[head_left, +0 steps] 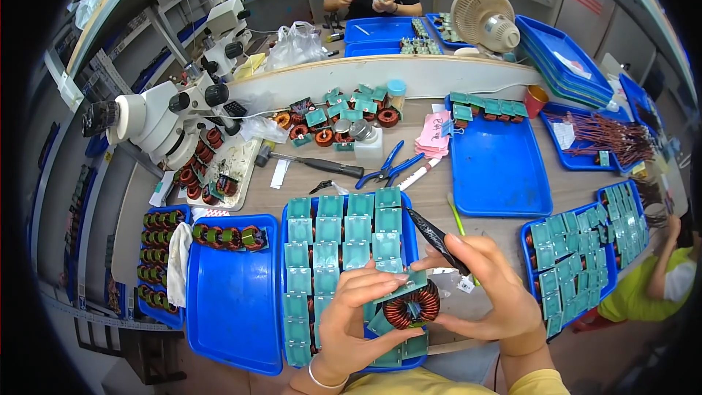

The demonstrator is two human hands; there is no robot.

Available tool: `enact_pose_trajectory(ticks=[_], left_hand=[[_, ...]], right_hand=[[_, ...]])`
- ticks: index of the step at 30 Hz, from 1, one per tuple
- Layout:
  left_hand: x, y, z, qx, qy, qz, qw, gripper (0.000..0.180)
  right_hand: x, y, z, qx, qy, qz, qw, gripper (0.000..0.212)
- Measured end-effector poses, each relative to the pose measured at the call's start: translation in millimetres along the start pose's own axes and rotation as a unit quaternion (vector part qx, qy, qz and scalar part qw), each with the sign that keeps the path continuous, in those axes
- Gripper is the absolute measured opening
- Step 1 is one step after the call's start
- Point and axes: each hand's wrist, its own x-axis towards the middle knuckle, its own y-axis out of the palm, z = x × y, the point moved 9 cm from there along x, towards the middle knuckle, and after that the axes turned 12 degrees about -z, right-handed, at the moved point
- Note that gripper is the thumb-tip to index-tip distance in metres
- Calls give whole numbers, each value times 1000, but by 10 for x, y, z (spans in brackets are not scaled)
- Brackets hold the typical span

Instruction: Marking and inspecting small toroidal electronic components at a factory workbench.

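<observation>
One copper coil [396,312], neatly pinched!

Left hand [352,325] grips the coil and its green board [402,289] above the blue tray [410,243]; right hand [497,296] clasps a black pointed tool [433,235], thumb beside the coil. Probably dense, stiff; board edges look safest, sparing the windings.

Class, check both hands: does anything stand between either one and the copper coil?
Nothing visible does. The left hand holds the coil and its green board, fingers above and thumb below. The right hand, holding black tweezers, is close beside the coil, the tweezers' tip pointing away from it.
</observation>
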Motion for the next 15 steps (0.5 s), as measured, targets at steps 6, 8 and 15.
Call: enact_pose_trajectory(ticks=[6, 8, 15], left_hand=[[-13, 16, 25, -38, -16, 10, 999, 65], [-24, 53, 42, -75, -42, 11, 996, 66], [-60, 163, 96, -140, -107, 58, 983, 69]], right_hand=[[-23, -46, 69, -8, -29, -22, 999, 89], [-24, -73, 80, -29, -32, -29, 999, 90], [-76, -92, 208, -72, -75, -31, 994, 89]])
